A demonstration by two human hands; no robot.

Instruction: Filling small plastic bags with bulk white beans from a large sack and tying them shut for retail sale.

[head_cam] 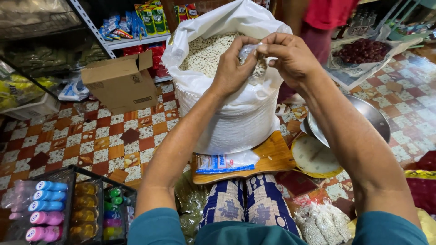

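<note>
At the near left we see a black wire basket [68, 174] packed with small bottles [47, 204], pink and clear ones with blue caps beside amber ones. Farther back on the left stands an open brown cardboard box [120, 84], its inside hidden from us. Behind it, metal shelves [131, 41] carry bright snack packets [152, 18].

In the middle, a large white sack [227, 113] stands open and full of pale beans [204, 52]. It rests on a low wooden board [268, 156], with a flat packet with blue edges [225, 162] lying at its foot.

Our left hand [234, 68] and right hand [290, 54] meet above the sack's near rim. Both close on a small clear plastic bag [256, 68] holding some of the same pale beans; the left grip pinches its top narrowly, the right fingers press in from the other side.

To the right, a metal bowl [363, 118] sits tilted over a round flat tray [313, 159]. At the far right, dark red fruit [363, 50] lies heaped on paper. Near right, small filled bags [322, 224] lie together.

Everything stands on a floor [104, 140] of orange, red and white patterned tiles, in a crowded shop. Another person in a red top [327, 13] stands beyond the sack.
</note>
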